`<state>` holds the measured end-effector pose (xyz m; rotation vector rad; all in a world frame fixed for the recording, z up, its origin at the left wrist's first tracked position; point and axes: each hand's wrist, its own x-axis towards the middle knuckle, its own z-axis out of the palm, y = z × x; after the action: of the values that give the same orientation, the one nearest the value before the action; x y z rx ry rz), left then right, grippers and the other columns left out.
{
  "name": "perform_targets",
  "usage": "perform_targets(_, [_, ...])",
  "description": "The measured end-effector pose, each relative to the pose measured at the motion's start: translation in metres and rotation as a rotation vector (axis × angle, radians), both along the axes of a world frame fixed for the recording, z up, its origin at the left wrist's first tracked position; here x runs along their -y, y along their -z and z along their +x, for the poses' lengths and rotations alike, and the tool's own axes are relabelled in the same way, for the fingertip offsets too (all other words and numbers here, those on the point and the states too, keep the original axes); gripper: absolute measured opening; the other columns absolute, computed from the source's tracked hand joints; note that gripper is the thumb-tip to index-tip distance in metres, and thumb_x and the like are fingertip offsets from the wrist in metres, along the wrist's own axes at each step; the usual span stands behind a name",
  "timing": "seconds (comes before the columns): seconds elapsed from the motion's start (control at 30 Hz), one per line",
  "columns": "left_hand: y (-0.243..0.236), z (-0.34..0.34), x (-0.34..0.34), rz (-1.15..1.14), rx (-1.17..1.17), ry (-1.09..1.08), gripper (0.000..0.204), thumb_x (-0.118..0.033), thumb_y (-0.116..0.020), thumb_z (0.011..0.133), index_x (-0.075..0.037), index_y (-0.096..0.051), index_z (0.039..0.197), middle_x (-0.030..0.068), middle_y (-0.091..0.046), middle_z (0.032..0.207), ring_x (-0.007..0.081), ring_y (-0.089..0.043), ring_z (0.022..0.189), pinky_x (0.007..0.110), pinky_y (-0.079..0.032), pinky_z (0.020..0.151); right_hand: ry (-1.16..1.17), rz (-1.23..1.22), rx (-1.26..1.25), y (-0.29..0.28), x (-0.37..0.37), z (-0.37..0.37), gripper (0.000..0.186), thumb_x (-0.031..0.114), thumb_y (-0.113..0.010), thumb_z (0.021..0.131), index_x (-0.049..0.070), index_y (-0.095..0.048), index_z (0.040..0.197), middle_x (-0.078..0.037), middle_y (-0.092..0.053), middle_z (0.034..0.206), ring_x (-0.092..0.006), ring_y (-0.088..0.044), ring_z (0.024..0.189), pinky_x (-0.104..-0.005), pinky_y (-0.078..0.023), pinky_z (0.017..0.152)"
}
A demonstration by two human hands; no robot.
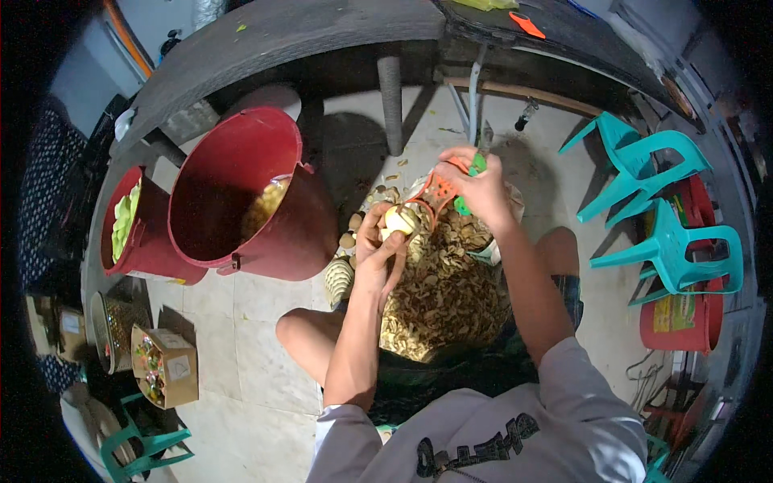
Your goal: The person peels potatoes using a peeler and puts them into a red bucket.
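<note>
The left hand [378,251] grips a pale vegetable piece [398,220] in its bent fingers, the piece lying at its 1 o'clock. The right hand [478,187] is closed around an orange tool [437,193]; the vegetable lies at that hand's 8 o'clock, with the tool slanting down toward it. The tool's long axis runs roughly from 1 to 7 o'clock, its lower end right by the vegetable's 2 o'clock side; whether they touch I cannot tell. The left hand is the nearer to the vegetable, wrapping it.

The vegetable is smooth, rounded and moist-looking; the tool looks like rigid plastic, pierced with holes. At 5 o'clock below them spreads a heap of peelings [443,302], thin, curled, tan and brown. At the left hand's 9 o'clock sit rounded brown lumps [348,240]; at its 8 o'clock, a ridged, pale object [339,282]. Farther out, at 10 o'clock, a wide red plastic bucket [310,217] tilts, holding yellowish pieces [268,205]. The dark, woven-textured table [322,36] arcs across 12 o'clock.
</note>
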<state>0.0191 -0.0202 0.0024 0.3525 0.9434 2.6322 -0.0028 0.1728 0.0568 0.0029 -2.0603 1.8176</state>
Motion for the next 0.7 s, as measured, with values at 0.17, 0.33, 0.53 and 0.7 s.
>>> perform_targets(0.17, [0.004,-0.001,-0.004,0.05,0.066,-0.005,0.048,-0.018,-0.076,0.077,-0.01,-0.052,0.117,0.0024,-0.06,0.106,0.0136,-0.058,0.098,0.029,-0.047,0.086,0.237,0.25,-0.071,0.028,-0.027,-0.02,0.019,0.01,-0.074,0.078,0.0,-0.066,0.092,-0.005,-0.068,0.088,-0.0129,-0.063,0.082,-0.0279,-0.05,0.077])
perform_targets(0.33, [0.015,-0.001,-0.007,0.096,0.12,0.022,0.049,-0.02,-0.075,0.079,-0.006,-0.051,0.119,0.0035,-0.059,0.11,0.0156,-0.056,0.103,0.032,-0.042,0.095,0.137,-0.025,-0.026,0.025,-0.007,-0.007,0.018,0.009,-0.073,0.078,-0.001,-0.066,0.091,-0.005,-0.069,0.086,-0.0127,-0.064,0.079,-0.0271,-0.05,0.075])
perform_targets(0.53, [0.016,0.002,-0.003,0.359,0.269,0.164,0.048,-0.024,-0.073,0.08,-0.003,-0.052,0.117,0.0124,-0.059,0.108,0.0216,-0.057,0.096,0.03,-0.048,0.088,0.281,0.122,-0.022,0.03,-0.038,-0.011,0.015,0.008,-0.072,0.078,0.002,-0.066,0.091,-0.006,-0.069,0.087,-0.0143,-0.064,0.08,-0.0289,-0.05,0.075])
perform_targets(0.7, [0.016,0.001,-0.01,0.394,0.289,0.171,0.05,-0.032,-0.067,0.084,0.001,-0.051,0.118,0.0156,-0.057,0.108,0.0213,-0.055,0.092,0.03,-0.048,0.082,0.234,0.104,-0.077,0.005,-0.008,0.013,0.016,0.008,-0.072,0.079,0.001,-0.066,0.092,-0.007,-0.069,0.085,-0.0138,-0.064,0.079,-0.0283,-0.05,0.073])
